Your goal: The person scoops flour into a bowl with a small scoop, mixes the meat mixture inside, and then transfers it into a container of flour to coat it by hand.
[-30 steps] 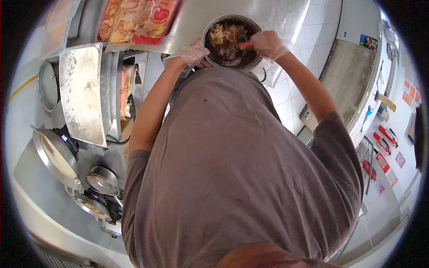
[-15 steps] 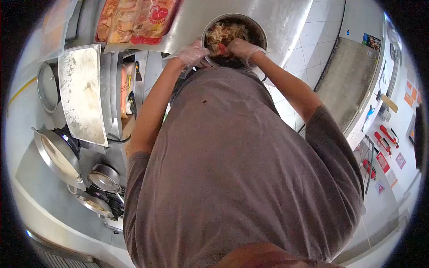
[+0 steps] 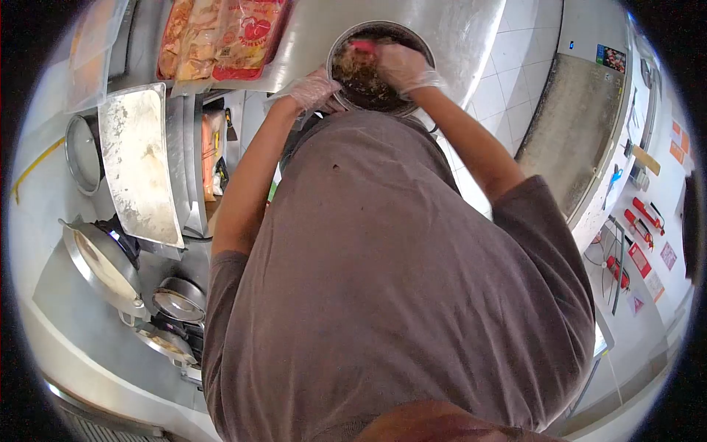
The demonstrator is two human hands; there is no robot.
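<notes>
A round metal pot (image 3: 425,46) stands at the near edge of the steel counter, close against my body. Its inside is dark, with brown bits and pale shreds over the bottom. My left hand (image 3: 317,90), in a clear plastic glove, is closed on the pot's left rim. Inside the pot is my right hand (image 3: 401,66), also gloved, with its fingers curled around a red tool (image 3: 362,46). The tool's head points left toward the far wall; its exact kind is too small and blurred to tell.
Packed raw meat in a red tray (image 3: 250,37) lies on the steel counter (image 3: 309,44), left of the pot. A worn metal sheet (image 3: 140,162), a wok (image 3: 99,265) and a saucepan (image 3: 179,300) are to the left. A steel-topped unit (image 3: 574,125) stands right, across the tiled floor (image 3: 508,81).
My right hand has moved up toward the pot's far side, and the red tool has gone with it. The pot has shifted slightly left; my left hand stays on its rim.
</notes>
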